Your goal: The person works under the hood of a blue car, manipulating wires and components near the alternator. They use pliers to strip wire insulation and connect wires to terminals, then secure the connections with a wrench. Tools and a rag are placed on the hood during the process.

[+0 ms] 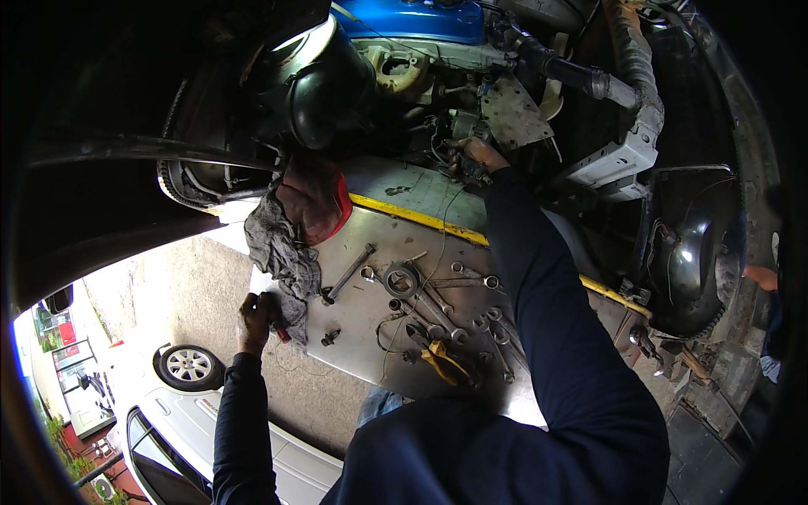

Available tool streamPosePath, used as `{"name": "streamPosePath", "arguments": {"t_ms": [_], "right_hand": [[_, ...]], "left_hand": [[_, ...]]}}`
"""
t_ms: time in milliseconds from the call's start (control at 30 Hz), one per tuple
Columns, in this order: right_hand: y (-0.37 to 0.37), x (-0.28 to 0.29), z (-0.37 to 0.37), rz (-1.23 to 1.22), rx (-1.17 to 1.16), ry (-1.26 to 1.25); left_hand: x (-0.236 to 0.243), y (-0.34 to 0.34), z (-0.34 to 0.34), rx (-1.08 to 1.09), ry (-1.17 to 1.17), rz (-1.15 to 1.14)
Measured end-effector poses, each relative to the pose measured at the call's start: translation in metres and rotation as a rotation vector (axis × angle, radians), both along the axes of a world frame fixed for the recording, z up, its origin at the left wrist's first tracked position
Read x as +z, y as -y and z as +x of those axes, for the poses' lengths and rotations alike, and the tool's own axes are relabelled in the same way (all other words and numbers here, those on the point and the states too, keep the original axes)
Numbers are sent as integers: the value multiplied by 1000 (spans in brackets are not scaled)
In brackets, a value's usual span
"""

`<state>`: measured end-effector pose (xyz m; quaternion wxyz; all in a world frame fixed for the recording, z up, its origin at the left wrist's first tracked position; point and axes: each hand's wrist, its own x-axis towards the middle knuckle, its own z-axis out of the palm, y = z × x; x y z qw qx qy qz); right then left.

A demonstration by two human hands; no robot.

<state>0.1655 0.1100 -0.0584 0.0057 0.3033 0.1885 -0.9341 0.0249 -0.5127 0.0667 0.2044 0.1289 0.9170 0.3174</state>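
Note:
My left hand (254, 318) is closed on a red-and-black tool (276, 324) at the panel's left edge, beside a grey patterned rag (278, 244). My right hand (480, 156) reaches into the engine bay, fingers curled at a cylindrical metal part with wires (467, 126); exactly what they grip is unclear. Below that arm's reach, the bare metal panel (337, 345) bears several wrenches (442, 311), a bolt-like bar (349, 269) and yellow-handled pliers (442, 362). A red-and-maroon cloth item (311, 198) lies above the grey rag.
A blue engine cover (404, 21), black canister (316, 101) and grey bracket (614, 156) fill the engine bay. A yellow strip (396, 210) crosses behind the tools. A white car (160, 446) stands at lower left. Another person's hand (757, 276) shows at the far right.

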Motion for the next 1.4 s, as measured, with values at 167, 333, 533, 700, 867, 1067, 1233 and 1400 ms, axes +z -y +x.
{"name": "streamPosePath", "arguments": {"t_ms": [167, 333, 533, 700, 867, 1067, 1233, 1400], "right_hand": [[-1, -9, 0, -16, -68, 35], [1, 1, -1, 21, 8, 17], [0, -2, -1, 11, 20, -36], [-3, -12, -2, -28, 8, -51], [-4, -9, -2, 11, 55, -17], [0, -2, -1, -56, 2, -48], [2, 6, -1, 13, 29, -9], [3, 9, 0, 61, 16, 26]], "left_hand": [[-1, 0, 0, -20, -61, -40], [2, -3, 2, -26, -68, -34], [5, -6, 3, -23, -58, -16], [3, -5, 2, -20, -60, -3], [-3, 0, 0, -10, -40, 16], [-3, 1, -1, -17, -30, 28], [-1, 1, -1, -24, -56, -34], [-1, -1, -1, -8, -32, -20]]}}
